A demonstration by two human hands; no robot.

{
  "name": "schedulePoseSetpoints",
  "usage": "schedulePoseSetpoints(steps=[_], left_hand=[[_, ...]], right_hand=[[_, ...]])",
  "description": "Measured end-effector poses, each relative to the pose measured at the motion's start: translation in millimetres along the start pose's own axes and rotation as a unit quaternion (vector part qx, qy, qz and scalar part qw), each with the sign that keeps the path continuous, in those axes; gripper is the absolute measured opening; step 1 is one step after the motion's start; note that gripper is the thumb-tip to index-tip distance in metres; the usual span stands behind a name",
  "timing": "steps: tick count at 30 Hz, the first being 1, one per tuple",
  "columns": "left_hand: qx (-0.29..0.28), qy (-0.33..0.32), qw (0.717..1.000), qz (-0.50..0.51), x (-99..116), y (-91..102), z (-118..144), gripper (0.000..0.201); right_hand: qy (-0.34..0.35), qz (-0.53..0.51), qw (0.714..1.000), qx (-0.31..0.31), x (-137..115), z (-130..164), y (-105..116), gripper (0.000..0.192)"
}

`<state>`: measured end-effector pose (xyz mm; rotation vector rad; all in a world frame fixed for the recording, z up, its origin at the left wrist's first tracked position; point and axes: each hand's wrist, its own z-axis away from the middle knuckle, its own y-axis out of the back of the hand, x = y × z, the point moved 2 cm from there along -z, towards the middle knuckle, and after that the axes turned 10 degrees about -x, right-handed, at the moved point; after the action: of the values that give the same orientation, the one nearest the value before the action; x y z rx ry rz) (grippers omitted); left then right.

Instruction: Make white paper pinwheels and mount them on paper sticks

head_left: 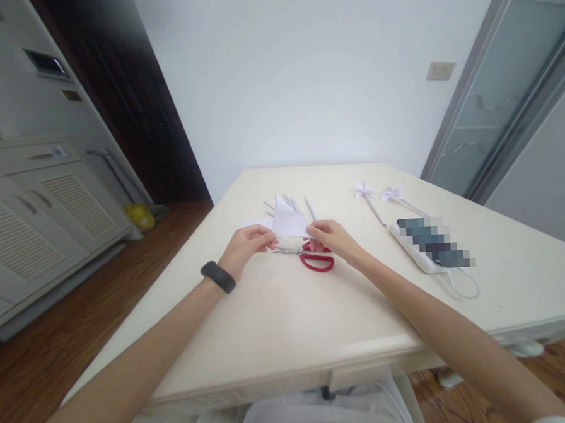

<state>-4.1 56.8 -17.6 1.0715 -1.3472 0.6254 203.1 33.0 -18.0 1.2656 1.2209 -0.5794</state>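
Note:
A white sheet of paper (289, 222), folded or cut to a slanting edge, is held up between my two hands. My left hand (252, 243), with a black band on its wrist, pinches the lower left corner. At the lower right corner, the fingers of my right hand (330, 235) are closed on the same paper. Red-handled scissors (317, 262) lie on the table just beneath, blades pointing left, one handle partly covered by my right hand. Behind the paper are several thin white sticks (291, 202) and a thicker white paper tube (310, 207).
Two white paper pinwheels on sticks, a nearer-left one (363, 190) and another (393, 194), lie right of my hands. A white device with a cable (420, 255) carries a blurred-out dark object (433, 244). The cream table (279, 325) meets the wall at the back.

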Motion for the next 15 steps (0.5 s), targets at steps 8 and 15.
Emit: schedulePoseSetpoints(steps=[8,15], left_hand=[[-0.002,-0.004,1.000,0.000,-1.7,0.7,0.1,0.025],[-0.005,-0.002,1.000,0.002,-1.1,0.4,-0.3,0.025]], right_hand=[[-0.003,-0.038,0.999,-0.023,0.3,0.4,-1.4,0.024],[0.006,-0.044,0.999,-0.012,0.5,-0.1,-0.2,0.024]])
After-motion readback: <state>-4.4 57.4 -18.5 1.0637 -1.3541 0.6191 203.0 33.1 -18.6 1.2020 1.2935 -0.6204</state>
